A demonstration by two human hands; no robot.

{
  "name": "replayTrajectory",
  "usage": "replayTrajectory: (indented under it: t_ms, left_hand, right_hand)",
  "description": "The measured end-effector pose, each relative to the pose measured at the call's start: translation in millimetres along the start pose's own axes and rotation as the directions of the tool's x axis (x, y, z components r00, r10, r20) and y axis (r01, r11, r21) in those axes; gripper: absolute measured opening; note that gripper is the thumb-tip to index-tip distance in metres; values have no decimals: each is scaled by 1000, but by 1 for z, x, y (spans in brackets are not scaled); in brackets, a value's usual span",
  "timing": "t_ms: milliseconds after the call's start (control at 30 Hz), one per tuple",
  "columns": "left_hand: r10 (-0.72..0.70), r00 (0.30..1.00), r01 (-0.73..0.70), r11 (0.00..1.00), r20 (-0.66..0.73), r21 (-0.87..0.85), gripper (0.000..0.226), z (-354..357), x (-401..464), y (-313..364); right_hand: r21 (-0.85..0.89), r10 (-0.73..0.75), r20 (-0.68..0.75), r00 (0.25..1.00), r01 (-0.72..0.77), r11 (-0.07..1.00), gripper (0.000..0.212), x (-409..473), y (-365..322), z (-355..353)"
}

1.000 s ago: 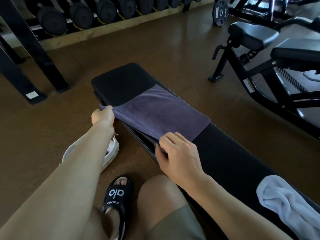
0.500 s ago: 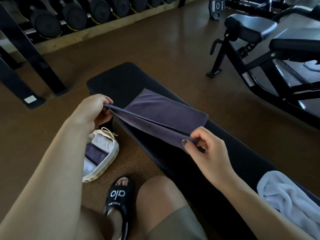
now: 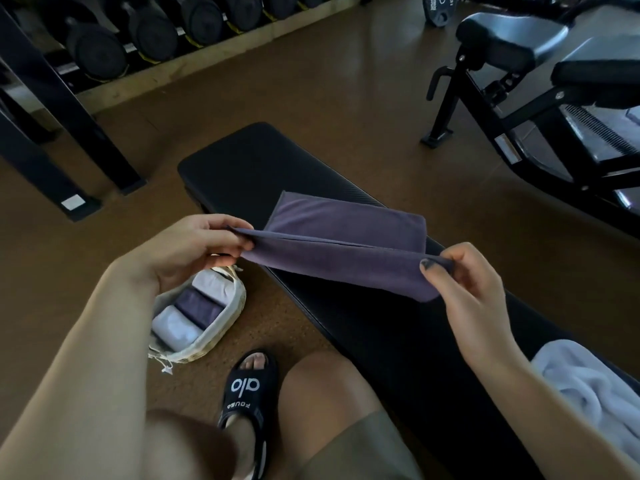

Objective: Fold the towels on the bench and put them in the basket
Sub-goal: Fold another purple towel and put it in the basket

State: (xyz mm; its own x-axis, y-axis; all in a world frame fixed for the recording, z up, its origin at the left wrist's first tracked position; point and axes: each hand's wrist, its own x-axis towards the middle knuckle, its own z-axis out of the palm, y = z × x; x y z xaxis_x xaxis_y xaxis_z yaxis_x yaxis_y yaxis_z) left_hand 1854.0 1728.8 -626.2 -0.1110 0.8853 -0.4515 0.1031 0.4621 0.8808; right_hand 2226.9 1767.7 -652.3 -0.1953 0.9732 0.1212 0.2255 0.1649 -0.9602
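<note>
A purple towel (image 3: 346, 233) lies partly on the black bench (image 3: 242, 161), its near edge lifted off the pad. My left hand (image 3: 194, 251) pinches the left corner of that raised edge. My right hand (image 3: 467, 289) pinches the right corner, and the cloth hangs taut between them above the bench's near side. A white woven basket (image 3: 221, 327) stands on the floor below my left hand, holding folded white and purple towels. A crumpled white towel (image 3: 588, 393) lies on the bench at the lower right.
My sandalled foot (image 3: 246, 389) and knee sit close to the basket. A dumbbell rack (image 3: 145, 32) runs along the back left with its black legs on the brown floor. Another black gym bench frame (image 3: 519, 98) stands at the right.
Both hands have lifted the towel's near edge up off the bench side and carried it away from the bench edge. The left arm's rise uncovered the basket.
</note>
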Motion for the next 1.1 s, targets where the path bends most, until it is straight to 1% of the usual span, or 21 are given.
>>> replayTrajectory:
  t_ms: [67,133,200,300,333,400,500,567,667,733,833,900,967,1033,1100]
  left_hand:
    - [54,996,-47,995,-72,89,5,2,6,-6]
    - [121,984,-100,983,-134,156,12,3,13,-11]
    - [180,968,-145,970,-175,196,15,7,19,-10]
    - [227,945,-191,967,-235,166,19,16,30,-6]
    - [229,941,-196,969,-249,148,21,22,34,-4]
    - [243,924,-198,965,-295,175,28,33,44,-1]
    - [300,864,-178,933,-405,312,30,49,59,2]
    - [325,833,-167,919,-448,356,29,53,68,4]
    - [353,810,-150,897,-469,416,27,54,83,3]
    - [342,804,-139,903,-486,406,26,54,93,3]
    - [250,835,-64,929,-490,365,29,50,104,-7]
    - [194,872,22,902,-450,431,30,46,108,-17]
    - [170,893,67,865,-416,497,26,44,107,-23]
    - [197,895,65,831,-401,553,24,43,106,-23]
    - [256,892,26,793,-372,608,23,44,105,-23]
  right_hand:
    - [-48,1,-8,1000,-2,999,8,4,2,1]
    - [-86,36,-46,998,-40,996,4,10,6,3]
    - [-115,77,-89,993,-87,990,10,18,11,5]
    - [-101,114,-137,984,-129,987,19,33,16,10]
    - [-96,132,-157,979,-148,984,20,40,17,11]
    - [-100,170,-189,967,-191,977,22,54,22,15]
    - [-123,227,-203,953,-254,959,19,75,34,21]
    - [-168,246,-202,948,-281,945,15,88,41,23]
    - [-238,256,-182,949,-295,925,14,103,49,27]
    - [-267,262,-164,951,-298,917,15,109,54,29]
    - [-301,265,-163,950,-303,904,18,112,61,32]
    - [-294,280,-183,942,-324,899,22,112,63,31]
    - [-299,306,-191,933,-352,887,28,111,63,30]
    - [-324,300,-182,936,-345,881,28,110,64,30]
    - [-349,286,-175,942,-331,877,24,110,64,30]
